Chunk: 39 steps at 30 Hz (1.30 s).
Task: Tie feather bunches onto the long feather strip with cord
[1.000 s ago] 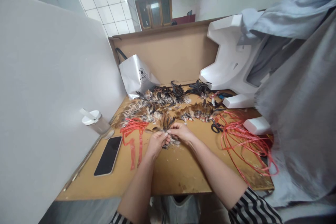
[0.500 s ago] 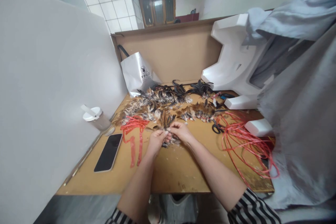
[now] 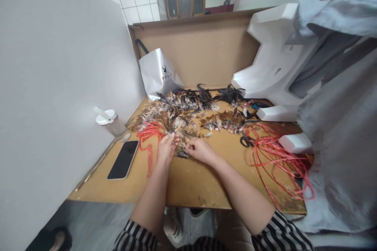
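Left hand (image 3: 167,149) and right hand (image 3: 202,151) fingers drawn together, hold unclear; loose feathers (image 3: 181,150) may scatter if either hand sweeps across.

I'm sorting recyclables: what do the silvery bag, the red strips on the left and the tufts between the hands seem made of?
Silvery bag: coated paper or plastic film, I can't tell which; glossy highlights, crisp edges.
Red strips: probably thin plastic, slightly shiny; they look flat, creased.
Tufts: apparently feathers, soft and matte, with tapering brown and dark vanes.
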{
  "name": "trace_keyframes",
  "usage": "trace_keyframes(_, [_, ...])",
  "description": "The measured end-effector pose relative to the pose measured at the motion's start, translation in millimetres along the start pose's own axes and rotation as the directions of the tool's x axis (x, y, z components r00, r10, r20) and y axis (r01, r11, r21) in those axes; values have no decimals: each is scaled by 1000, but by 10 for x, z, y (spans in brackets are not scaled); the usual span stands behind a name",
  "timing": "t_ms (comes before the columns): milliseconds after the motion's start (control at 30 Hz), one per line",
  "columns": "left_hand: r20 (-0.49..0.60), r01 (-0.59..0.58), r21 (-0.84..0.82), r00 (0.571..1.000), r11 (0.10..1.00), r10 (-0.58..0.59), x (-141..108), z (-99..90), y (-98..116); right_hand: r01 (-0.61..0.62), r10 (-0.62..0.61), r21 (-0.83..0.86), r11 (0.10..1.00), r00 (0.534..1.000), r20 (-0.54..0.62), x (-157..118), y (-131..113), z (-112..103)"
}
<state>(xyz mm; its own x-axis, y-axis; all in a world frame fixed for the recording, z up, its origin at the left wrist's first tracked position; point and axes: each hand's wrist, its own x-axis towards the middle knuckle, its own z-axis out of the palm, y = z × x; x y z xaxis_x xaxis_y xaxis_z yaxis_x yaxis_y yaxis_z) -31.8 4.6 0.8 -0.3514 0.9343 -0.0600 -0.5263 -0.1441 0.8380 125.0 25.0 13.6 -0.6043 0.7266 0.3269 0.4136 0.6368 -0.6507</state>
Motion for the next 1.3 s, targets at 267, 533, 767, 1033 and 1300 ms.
trace_keyframes(267, [11,5,3,1000,1000,-5,2,-12,-23,50,74,-517,854,974,216,-81,-194,179])
trace_keyframes(533, [5,-28,-73,1000,997,28,20,-30,29,-145,179,-370,918,982,60,-42,-98,207])
trace_keyframes(767, [48,27,-177,999,984,-19,26,-38,30,-451,562,677,581,825,67,112,208,-41])
trace_keyframes(1033, [188,161,-14,970,987,-156,-51,35,-44,-376,508,903,210,831,228,117,265,-112])
trace_keyframes(1300, [259,227,36,938,973,-229,-68,19,-90,-305,517,932,197,840,166,125,259,-97])
